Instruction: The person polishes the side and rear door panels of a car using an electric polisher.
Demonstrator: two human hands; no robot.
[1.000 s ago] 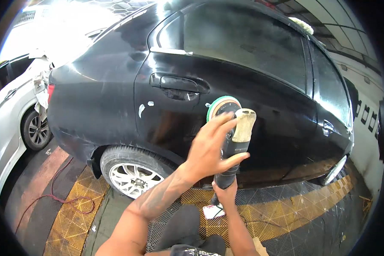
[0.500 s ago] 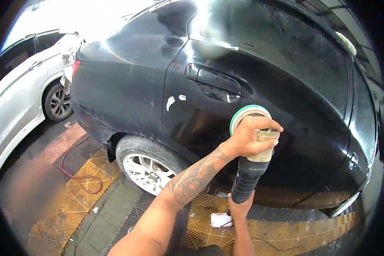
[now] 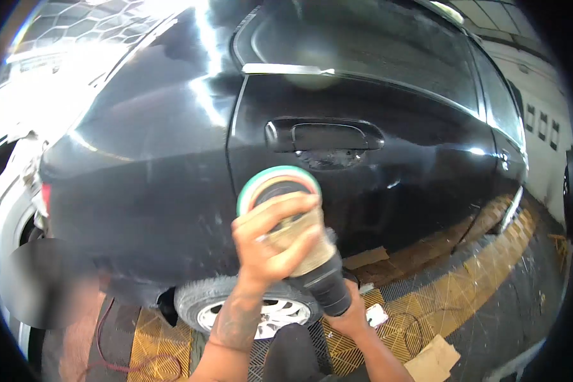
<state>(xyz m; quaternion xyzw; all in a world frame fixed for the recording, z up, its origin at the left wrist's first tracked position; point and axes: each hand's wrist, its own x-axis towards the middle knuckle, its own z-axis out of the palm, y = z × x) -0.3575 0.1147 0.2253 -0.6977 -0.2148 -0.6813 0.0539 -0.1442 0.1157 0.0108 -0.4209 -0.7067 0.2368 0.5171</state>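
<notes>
A black car polisher (image 3: 321, 278) with tan tape around its head is held in both hands. Its round foam pad (image 3: 248, 191), edged in green and white, is against or very close to the black car door (image 3: 414, 184), below and left of the door handle (image 3: 328, 135). My left hand (image 3: 264, 245), on the tattooed arm, wraps over the taped head from above. Lower down, my right hand (image 3: 351, 313) grips the rear end of the polisher's body. The pad's working face is hidden.
The car's rear wheel (image 3: 213, 309) is just below my left forearm. A dark red cable (image 3: 102, 331) snakes over the grated floor at left. Cardboard (image 3: 434, 360) and a small white object (image 3: 377, 315) lie at lower right. A white car (image 3: 3, 223) stands at left.
The polisher has moved left across the door, from below the handle's right end toward the rear door seam. White smears seen there earlier no longer show. My view has shifted too.
</notes>
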